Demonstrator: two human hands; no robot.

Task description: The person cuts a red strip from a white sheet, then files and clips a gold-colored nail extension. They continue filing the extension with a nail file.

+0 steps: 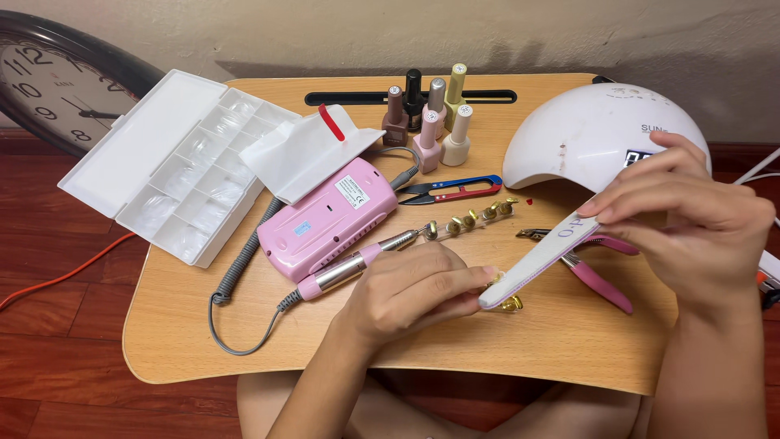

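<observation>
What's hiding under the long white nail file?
Under the long white nail file lie small gold holders, a metal nipper and pink-handled clippers on the wooden table. The file covers parts of them.

Both forearms were bare, with no sleeves in view. The left hand [410, 289] and the right hand [691, 219] carried no rings, bracelets, watch or gloves. Fingernails on the left hand's fingers [479, 276] were short and unpainted. Bare legs showed below the near edge of the frame.
</observation>
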